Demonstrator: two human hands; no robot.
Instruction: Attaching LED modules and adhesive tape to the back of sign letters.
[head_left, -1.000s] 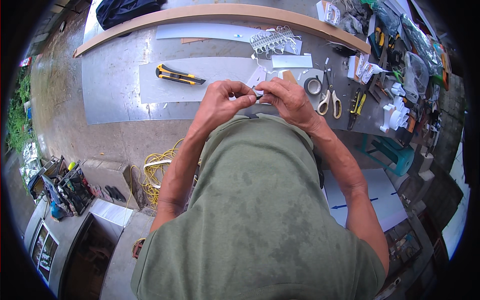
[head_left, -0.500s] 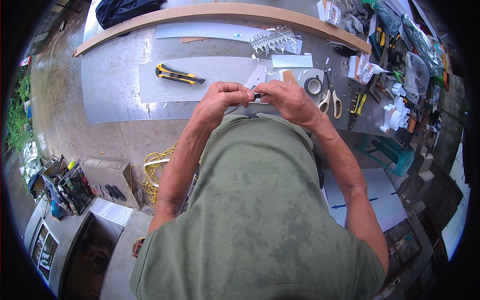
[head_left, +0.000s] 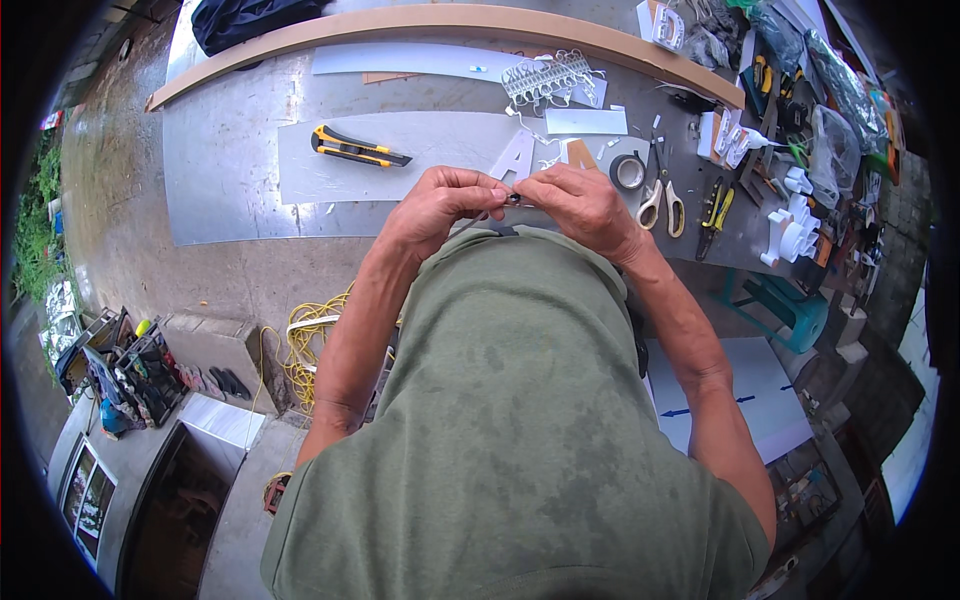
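Note:
My left hand (head_left: pixel 437 205) and my right hand (head_left: pixel 588 208) meet at the table's near edge, in front of my body. Both pinch at a small black piece (head_left: pixel 514 198) between their fingertips; it looks like the dark end of a thin grey cable (head_left: pixel 468 222) that runs down below my left fingers. The fingers partly cover it. Just beyond them lies a white cut-out piece (head_left: pixel 515 155) with a thin white wire beside it. A brown cut-out piece (head_left: pixel 579 153) shows past my right knuckles. To the right sits a roll of dark tape (head_left: pixel 628 171).
A yellow-and-black utility knife (head_left: pixel 358 147) lies on a clear sheet at left. Scissors (head_left: pixel 662 205) and yellow-handled snips (head_left: pixel 714 212) rest at right. Farther back are a bundle of white light modules (head_left: pixel 548 80) and a long brown strip (head_left: pixel 430 20). A green stool (head_left: pixel 785 308) stands below.
My fingertips have shifted slightly around the small black piece, which has turned and shows less. My right fingers have drawn closer together. The things on the table stay put.

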